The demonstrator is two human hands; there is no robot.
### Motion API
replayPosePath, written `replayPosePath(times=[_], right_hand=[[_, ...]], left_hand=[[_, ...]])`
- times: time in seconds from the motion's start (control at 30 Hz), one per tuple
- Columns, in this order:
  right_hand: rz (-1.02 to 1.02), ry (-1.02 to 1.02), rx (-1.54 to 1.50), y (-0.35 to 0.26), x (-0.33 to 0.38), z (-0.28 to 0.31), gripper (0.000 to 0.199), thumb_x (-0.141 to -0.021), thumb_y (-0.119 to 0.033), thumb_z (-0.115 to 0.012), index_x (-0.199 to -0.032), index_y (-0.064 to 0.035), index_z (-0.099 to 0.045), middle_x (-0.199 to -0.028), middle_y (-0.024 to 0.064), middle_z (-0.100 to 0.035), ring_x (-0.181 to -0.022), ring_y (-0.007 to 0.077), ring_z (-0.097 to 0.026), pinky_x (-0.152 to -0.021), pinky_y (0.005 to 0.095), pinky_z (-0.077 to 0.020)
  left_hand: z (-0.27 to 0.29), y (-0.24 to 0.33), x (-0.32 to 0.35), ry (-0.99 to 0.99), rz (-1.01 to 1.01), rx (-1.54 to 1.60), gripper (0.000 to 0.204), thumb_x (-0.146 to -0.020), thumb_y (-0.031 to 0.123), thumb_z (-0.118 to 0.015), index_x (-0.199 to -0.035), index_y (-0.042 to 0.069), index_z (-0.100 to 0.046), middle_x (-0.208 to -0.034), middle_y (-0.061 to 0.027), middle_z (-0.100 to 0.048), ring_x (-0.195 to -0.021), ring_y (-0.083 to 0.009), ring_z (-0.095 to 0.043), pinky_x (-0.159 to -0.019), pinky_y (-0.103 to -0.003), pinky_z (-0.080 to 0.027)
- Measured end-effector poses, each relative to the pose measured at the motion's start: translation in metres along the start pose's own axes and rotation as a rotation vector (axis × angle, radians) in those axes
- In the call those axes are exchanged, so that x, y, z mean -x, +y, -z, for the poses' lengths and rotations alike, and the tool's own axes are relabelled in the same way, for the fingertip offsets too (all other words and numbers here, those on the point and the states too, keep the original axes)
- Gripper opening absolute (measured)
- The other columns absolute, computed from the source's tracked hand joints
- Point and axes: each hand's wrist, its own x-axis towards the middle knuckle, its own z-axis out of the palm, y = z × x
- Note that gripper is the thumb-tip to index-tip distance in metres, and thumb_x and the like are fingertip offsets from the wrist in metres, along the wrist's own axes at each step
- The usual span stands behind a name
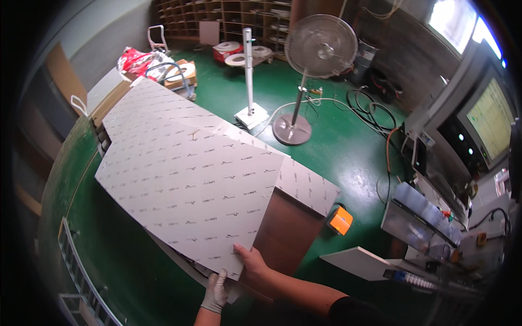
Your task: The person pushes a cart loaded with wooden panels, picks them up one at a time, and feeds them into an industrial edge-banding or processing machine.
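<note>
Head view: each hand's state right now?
Left hand: gloved, closed on the printed sheet at its near corner.
Right hand: bare, holding the same sheet's right edge, thumb on top.

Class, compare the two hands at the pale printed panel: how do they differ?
The left hand wears a pale glove; the right hand is bare.
The left hand is at the lower-left edge of the printed panel; the right hand is at its right edge.

Shared: both touch the panel near its nearest corner.
</note>
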Motion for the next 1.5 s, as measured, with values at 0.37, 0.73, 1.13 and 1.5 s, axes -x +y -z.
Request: replayPosePath(times=[0.37, 0.73, 1.13, 1.5], right_hand=[[0.144, 0.405, 0.096, -0.026, 0.210, 0.221, 0.045, -0.097, -0.029, -0.069, -0.127, 0.0034, -0.062, -0.111, 0.0150, -0.069, -0.096, 0.0275, -0.069, -0.085, 0.0424, -0.0574], [0.325, 0.609, 0.195, -0.033, 0.365, 0.390, 0.033, -0.099, -0.029, -0.067, -0.111, 0.0013, -0.068, -0.098, 0.0090, -0.072, -0.085, 0.0210, -0.070, -0.079, 0.0391, -0.0573], [0.473, 1.002, 0.523, -0.038, 0.378, 0.427, 0.045, -0.101, -0.042, -0.064, -0.099, 0.0025, -0.071, -0.086, 0.0011, -0.067, -0.075, 0.0094, -0.056, -0.068, 0.0283, -0.0464], [0.525, 1.153, 0.524, -0.025, 0.443, 0.483, 0.048, -0.103, -0.044, -0.060, -0.096, 0.0032, -0.068, -0.087, 0.0003, -0.064, -0.081, 0.0103, -0.055, -0.074, 0.0288, -0.0456]], left_hand=[[0.160, 0.077, -0.029, 0.345, -0.156, 0.553, 0.062, -0.102, 0.049, -0.038, -0.148, 0.008, -0.049, -0.147, -0.0125, -0.055, -0.137, -0.0358, -0.050, -0.112, -0.055, -0.042], [0.078, -0.005, 0.041, 0.467, -0.168, 0.325, 0.051, -0.103, 0.034, -0.040, -0.144, 0.005, -0.049, -0.146, -0.0132, -0.055, -0.135, -0.0346, -0.052, -0.115, -0.053, -0.040], [0.091, -0.031, -0.003, 0.379, -0.089, 0.416, 0.052, -0.108, 0.038, -0.039, -0.145, 0.003, -0.049, -0.142, -0.0146, -0.058, -0.131, -0.0356, -0.055, -0.112, -0.052, -0.044], [0.003, -0.022, 0.025, 0.253, 0.009, 0.402, 0.049, -0.111, 0.031, -0.039, -0.149, 0.001, -0.041, -0.150, -0.0142, -0.050, -0.138, -0.0323, -0.048, -0.117, -0.050, -0.037]])
